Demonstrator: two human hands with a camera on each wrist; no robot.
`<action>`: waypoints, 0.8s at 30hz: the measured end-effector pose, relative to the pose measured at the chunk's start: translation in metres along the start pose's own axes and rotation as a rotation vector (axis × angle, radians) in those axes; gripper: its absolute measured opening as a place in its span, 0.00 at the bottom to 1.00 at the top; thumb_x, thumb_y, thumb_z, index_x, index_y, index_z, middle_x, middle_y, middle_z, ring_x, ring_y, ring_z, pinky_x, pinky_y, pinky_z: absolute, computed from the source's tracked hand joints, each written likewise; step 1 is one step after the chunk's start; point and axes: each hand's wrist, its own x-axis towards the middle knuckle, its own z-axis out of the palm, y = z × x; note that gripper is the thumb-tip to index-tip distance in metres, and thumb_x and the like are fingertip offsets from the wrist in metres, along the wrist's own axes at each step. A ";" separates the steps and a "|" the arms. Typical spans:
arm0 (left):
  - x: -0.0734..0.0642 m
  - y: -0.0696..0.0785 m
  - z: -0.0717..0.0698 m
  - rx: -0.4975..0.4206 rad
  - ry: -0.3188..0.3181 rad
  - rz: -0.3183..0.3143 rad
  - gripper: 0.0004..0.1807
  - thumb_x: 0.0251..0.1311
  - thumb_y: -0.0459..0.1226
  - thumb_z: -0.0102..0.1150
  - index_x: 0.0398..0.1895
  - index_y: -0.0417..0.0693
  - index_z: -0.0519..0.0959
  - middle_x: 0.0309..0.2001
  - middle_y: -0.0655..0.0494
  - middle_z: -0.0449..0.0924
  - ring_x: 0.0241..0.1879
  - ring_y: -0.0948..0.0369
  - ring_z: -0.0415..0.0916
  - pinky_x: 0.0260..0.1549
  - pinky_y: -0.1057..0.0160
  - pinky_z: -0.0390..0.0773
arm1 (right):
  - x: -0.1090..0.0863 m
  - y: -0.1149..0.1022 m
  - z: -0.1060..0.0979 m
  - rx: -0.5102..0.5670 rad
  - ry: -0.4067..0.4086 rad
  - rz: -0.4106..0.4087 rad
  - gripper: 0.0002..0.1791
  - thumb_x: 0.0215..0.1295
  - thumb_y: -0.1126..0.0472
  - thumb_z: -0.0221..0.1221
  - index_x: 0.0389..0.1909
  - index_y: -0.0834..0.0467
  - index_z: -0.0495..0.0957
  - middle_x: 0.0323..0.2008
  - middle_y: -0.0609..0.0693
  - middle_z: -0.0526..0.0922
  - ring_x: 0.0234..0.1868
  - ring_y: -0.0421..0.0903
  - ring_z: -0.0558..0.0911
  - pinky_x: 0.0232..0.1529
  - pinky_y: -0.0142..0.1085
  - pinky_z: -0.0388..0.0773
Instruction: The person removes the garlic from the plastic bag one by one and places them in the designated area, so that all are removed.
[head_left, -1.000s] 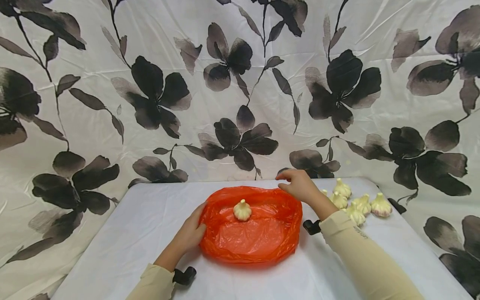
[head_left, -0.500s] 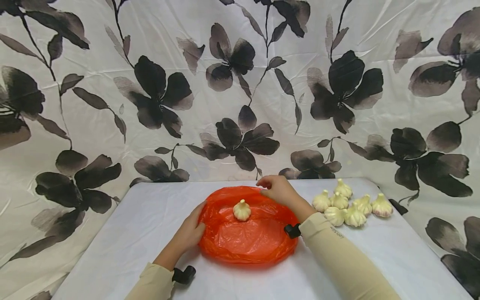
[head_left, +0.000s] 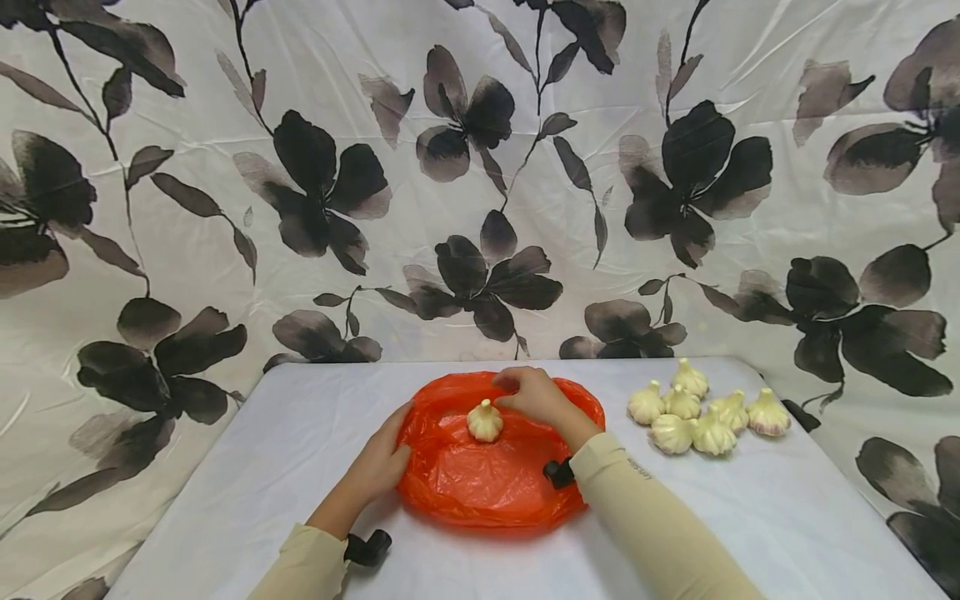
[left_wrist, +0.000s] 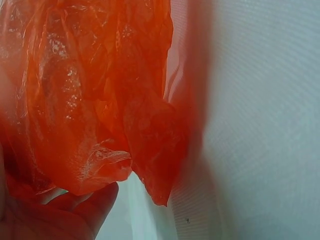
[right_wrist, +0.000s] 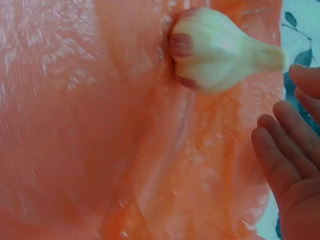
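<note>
A red plastic bag (head_left: 498, 483) lies open on the white table, its mouth facing up. One garlic bulb (head_left: 485, 421) sits inside, toward the back, its stem upward in the head view. My left hand (head_left: 384, 454) rests against the bag's left side; in the left wrist view its fingers (left_wrist: 102, 205) extend beside the thin plastic. Over the back right of the bag hovers my right hand (head_left: 534, 396), fingertips close to the garlic's stem. In the right wrist view a small gap separates those fingers (right_wrist: 280, 160) from the bulb, and they hold nothing.
Several more garlic bulbs (head_left: 712, 432) stand clustered at the table's back right. The white tabletop (head_left: 247, 467) extends left and in front of the bag. Behind it hangs a floral cloth (head_left: 465, 208).
My right hand has moved left and slightly down from the bag's back right edge to beside the garlic bulb. My left hand has stayed at the bag's left side.
</note>
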 end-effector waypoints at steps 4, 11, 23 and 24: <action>0.000 -0.001 -0.001 -0.002 -0.007 0.014 0.37 0.62 0.30 0.42 0.77 0.46 0.49 0.75 0.46 0.54 0.74 0.46 0.54 0.70 0.41 0.57 | 0.001 0.002 0.010 0.020 -0.035 0.005 0.16 0.58 0.62 0.65 0.49 0.56 0.82 0.45 0.48 0.85 0.49 0.47 0.82 0.54 0.43 0.80; 0.000 -0.001 -0.003 0.009 -0.009 0.019 0.37 0.62 0.30 0.41 0.77 0.45 0.49 0.75 0.46 0.53 0.74 0.45 0.53 0.70 0.41 0.57 | 0.002 0.003 0.021 0.045 -0.033 -0.015 0.16 0.59 0.61 0.64 0.49 0.59 0.81 0.44 0.49 0.85 0.48 0.48 0.82 0.54 0.43 0.79; -0.002 -0.002 -0.005 0.013 -0.004 0.009 0.37 0.62 0.30 0.41 0.77 0.46 0.49 0.75 0.46 0.54 0.74 0.45 0.54 0.70 0.41 0.57 | 0.003 -0.002 0.030 0.026 -0.017 -0.054 0.11 0.60 0.62 0.63 0.43 0.60 0.83 0.40 0.49 0.85 0.43 0.46 0.81 0.52 0.42 0.80; -0.002 -0.002 -0.005 0.012 -0.002 0.008 0.37 0.62 0.30 0.42 0.77 0.46 0.49 0.75 0.46 0.54 0.74 0.46 0.54 0.70 0.42 0.57 | 0.003 -0.002 0.030 0.022 -0.017 -0.050 0.11 0.60 0.62 0.64 0.43 0.60 0.83 0.40 0.48 0.85 0.43 0.46 0.81 0.51 0.41 0.80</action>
